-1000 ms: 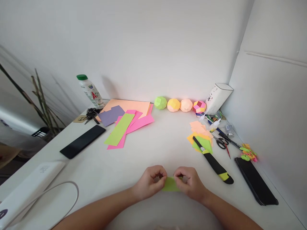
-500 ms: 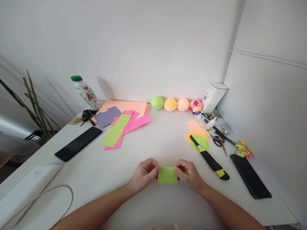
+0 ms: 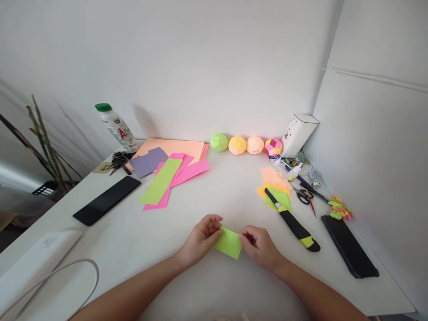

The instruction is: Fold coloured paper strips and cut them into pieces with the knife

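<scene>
A small green paper rectangle [image 3: 228, 243] is held up between both hands, low in the middle of the view, tilted down to the right. My left hand [image 3: 203, 236] pinches its upper left corner between thumb and fingers. At its upper right corner, my right hand [image 3: 256, 243] has thumb and forefinger closed on the edge. Right of my right hand lies a black and green utility knife [image 3: 294, 223], its tip end over a pile of green paper pieces [image 3: 282, 198].
Long paper strips [image 3: 162, 180] and purple paper [image 3: 149, 161] lie left. Paper balls [image 3: 219, 142] line the wall beside a white box [image 3: 298, 136]. A black phone [image 3: 349, 247] is right; a dark slab [image 3: 107, 200] and a bottle [image 3: 118, 129] are left.
The green paper has tipped from level to slanting and moved slightly left. My left hand has risen a little, with its fingers lifted. My right hand has shifted slightly left.
</scene>
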Demonstrator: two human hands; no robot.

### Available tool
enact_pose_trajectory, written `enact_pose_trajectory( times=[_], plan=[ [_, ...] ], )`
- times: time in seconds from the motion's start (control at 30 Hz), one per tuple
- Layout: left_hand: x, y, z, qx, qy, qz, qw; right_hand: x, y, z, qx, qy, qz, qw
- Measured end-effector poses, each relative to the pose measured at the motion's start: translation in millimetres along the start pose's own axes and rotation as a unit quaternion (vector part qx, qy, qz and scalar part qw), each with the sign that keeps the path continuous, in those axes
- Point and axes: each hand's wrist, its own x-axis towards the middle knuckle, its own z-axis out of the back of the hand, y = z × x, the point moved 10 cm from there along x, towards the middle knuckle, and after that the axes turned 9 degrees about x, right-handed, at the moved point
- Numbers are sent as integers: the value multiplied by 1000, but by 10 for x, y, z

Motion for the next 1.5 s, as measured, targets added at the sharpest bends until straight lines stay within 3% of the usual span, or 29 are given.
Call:
enact_pose_trajectory(
  times=[0.1,0.17,0.27,0.43,0.53,0.63,0.73,0.8,0.9,1.03,1.17,1.3,1.4,1.5],
  plan=[
    [-47,-12,-96,-9,25,-3,1000,-3,132,7,-71,-19,70,995],
    [-81,-13,-143,-8,36,-7,999,-15,236,168,-132,-94,124,979],
    [-103,4,-143,13,33,-16,999,-34,283,454,-178,-194,148,953],
    [-34,-25,3,177,-1,-68,982,-16,354,508,-240,-185,196,933],
    [-9,-182,10,347,-12,-169,923,3,411,486,-292,-159,219,917],
    [-74,-360,-14,431,-45,-273,859,25,416,668,-349,-179,199,898],
    [-192,-481,-98,458,-51,-344,818,11,332,939,-477,-209,128,844],
    [-263,-490,-245,461,12,-374,805,-52,216,1132,-532,-223,64,815],
    [-289,-398,-399,463,111,-360,802,-188,-22,1313,-571,-210,-22,793],
    [-217,-298,-372,439,142,-318,828,-331,-198,1352,-563,-191,-33,804],
    [-161,-260,-329,415,144,-302,846,-464,-56,1271,-491,-181,58,850],
    [-146,-280,-330,400,143,-302,853,-678,84,1050,-400,-75,105,907],
    [-149,-306,-337,393,144,-309,854,-856,97,842,-389,24,104,915],
    [-151,-313,-334,388,148,-308,856,-950,110,771,-395,44,107,911]
  ],
)
